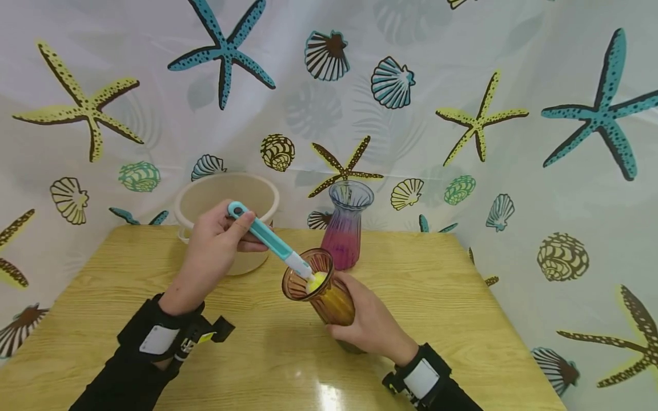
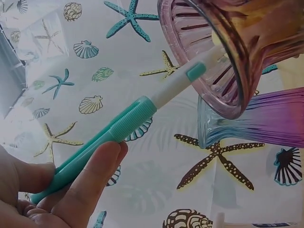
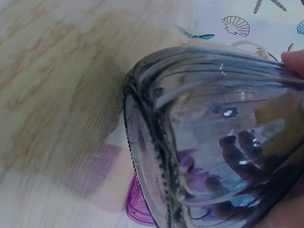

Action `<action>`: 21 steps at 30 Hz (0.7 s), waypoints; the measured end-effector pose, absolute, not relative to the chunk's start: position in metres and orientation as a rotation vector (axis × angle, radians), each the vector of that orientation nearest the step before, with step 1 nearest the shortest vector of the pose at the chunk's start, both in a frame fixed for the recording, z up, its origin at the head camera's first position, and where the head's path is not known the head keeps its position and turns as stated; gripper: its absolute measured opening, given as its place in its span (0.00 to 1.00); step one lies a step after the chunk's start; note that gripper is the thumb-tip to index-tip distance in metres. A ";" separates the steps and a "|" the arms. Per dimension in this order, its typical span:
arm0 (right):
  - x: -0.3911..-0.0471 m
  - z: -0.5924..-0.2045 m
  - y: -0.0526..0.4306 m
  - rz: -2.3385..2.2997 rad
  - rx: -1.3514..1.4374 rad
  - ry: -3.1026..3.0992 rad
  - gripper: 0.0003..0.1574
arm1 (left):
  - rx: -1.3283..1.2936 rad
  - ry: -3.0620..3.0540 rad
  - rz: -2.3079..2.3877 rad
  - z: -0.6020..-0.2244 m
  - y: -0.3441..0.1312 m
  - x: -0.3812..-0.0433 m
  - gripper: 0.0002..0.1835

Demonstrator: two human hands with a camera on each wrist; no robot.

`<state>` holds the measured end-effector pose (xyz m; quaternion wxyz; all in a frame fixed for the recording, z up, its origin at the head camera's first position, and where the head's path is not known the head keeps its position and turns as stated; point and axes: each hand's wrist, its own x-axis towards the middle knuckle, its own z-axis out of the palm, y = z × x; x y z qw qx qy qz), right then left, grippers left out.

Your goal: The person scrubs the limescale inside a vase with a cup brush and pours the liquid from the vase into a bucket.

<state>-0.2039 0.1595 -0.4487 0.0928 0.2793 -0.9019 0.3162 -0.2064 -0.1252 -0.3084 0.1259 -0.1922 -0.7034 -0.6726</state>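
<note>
My left hand [image 1: 208,251] holds a bottle brush by its teal handle [image 1: 269,237], the thumb lying along it. The white neck slants down into the mouth of a ribbed glass vase [image 1: 334,305], where a yellow sponge head [image 1: 316,282] shows just inside the rim. Fingers of my right hand [image 1: 372,319] wrap the vase's body and hold it tilted, mouth toward the left hand. Amber at the top, the glass turns smoky grey at its base [image 3: 156,95], seen close in the right wrist view. The left wrist view shows the handle [image 2: 130,118] pinched between thumb and fingers.
Behind the tilted vase stands a second ribbed vase [image 1: 341,234], blue above and pink below. A beige bucket [image 1: 252,262] is at the back left, partly behind my left hand. The wooden table [image 1: 437,285] meets a shell-and-starfish patterned curtain [image 1: 319,103].
</note>
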 end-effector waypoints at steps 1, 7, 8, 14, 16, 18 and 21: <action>-0.204 -0.448 0.160 0.946 0.830 -2.678 0.58 | -0.564 -2.051 -1.978 -0.308 -0.126 -0.206 0.14; -0.201 -0.446 0.163 0.989 0.808 -2.695 0.58 | -0.545 -2.034 -2.096 -0.315 -0.124 -0.208 0.15; -0.201 -0.446 0.163 0.991 0.804 -2.699 0.58 | -0.539 -2.040 -2.105 -0.317 -0.123 -0.209 0.15; -0.200 -0.446 0.163 0.982 0.782 -2.705 0.58 | -0.525 -2.078 -2.155 -0.331 -0.106 -0.211 0.12; -0.200 -0.446 0.163 0.977 0.778 -2.701 0.58 | -0.546 -2.081 -2.164 -0.335 -0.100 -0.209 0.11; -0.200 -0.446 0.162 0.979 0.782 -2.695 0.58 | -0.578 -2.094 -2.145 -0.339 -0.094 -0.207 0.11; -0.201 -0.445 0.161 0.998 0.800 -2.686 0.58 | -0.624 -2.144 -2.081 -0.344 -0.085 -0.203 0.10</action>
